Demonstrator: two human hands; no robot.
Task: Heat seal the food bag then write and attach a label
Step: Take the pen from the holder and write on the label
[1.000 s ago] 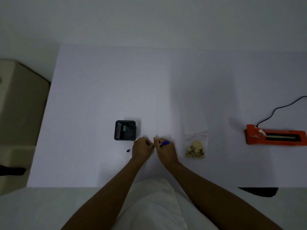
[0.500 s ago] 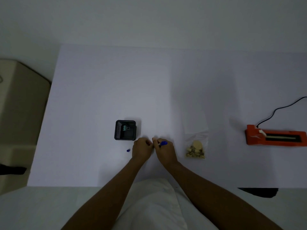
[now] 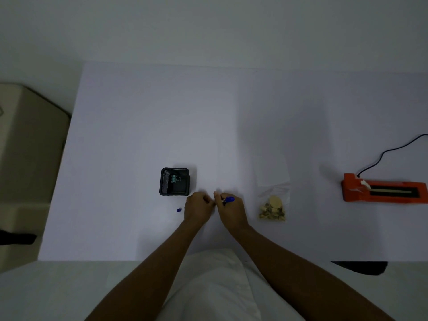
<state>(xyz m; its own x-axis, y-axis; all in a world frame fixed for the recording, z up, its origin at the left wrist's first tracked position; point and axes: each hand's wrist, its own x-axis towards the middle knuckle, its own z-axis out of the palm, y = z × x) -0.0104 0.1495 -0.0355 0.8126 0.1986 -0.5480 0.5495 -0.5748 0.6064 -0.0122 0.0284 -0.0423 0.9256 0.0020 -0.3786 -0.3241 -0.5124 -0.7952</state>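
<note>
White table [image 3: 139, 126] is sitting under dim light, both hands working side by side near its front edge: right hand [image 3: 231, 210] is clamping a blue pen [image 3: 228, 200], left hand [image 3: 198, 206] is curling its fingers shut, on what I can't tell. Any label is hiding under the knuckles. Food bag [image 3: 273, 207] is lying just right of the hands, orange heat sealer [image 3: 382, 188] is running off the right edge, black tray [image 3: 174, 181] holding a binder clip [image 3: 175, 179] far-left of them, pen cap [image 3: 178, 210] near-left.

Plain staged workbench: white table [image 3: 139, 135], orange heat sealer [image 3: 382, 188], bare wall.

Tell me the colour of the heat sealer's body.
Orange-red, with a black strip along its top; the heat sealer shows in the head view.
</note>
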